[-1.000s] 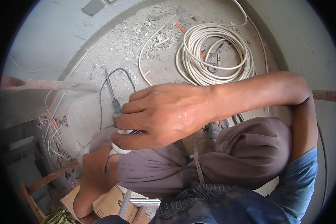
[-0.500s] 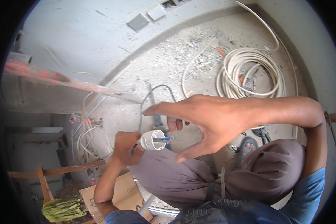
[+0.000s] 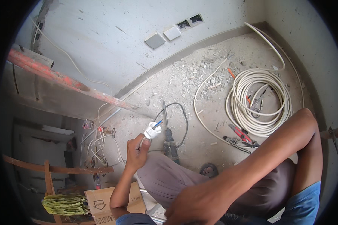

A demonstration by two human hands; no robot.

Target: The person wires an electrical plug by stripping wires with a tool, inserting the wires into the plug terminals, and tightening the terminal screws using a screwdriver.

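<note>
Coil of cream plastic-sheathed cable point(image 3: 285, 99) lay on the gritty grey floor point(image 3: 210, 112). Smaller: dark power tool with a long pointed bit point(image 3: 170, 147), flat beyond the knee. Right hand point(image 3: 193, 204) hung low over the lap, well apart from the work; fingers hidden, couldn't tell whether they held anything. Left hand point(image 3: 136, 152) gripped the base of a white cup-shaped plastic fitting point(image 3: 151, 132), raised near the knee. Thin wires, one blue point(image 3: 158, 123), poked from its mouth. Step in hand, I judged: wiring the fitting. Next move called for a steady left grip and free right fingers.
</note>
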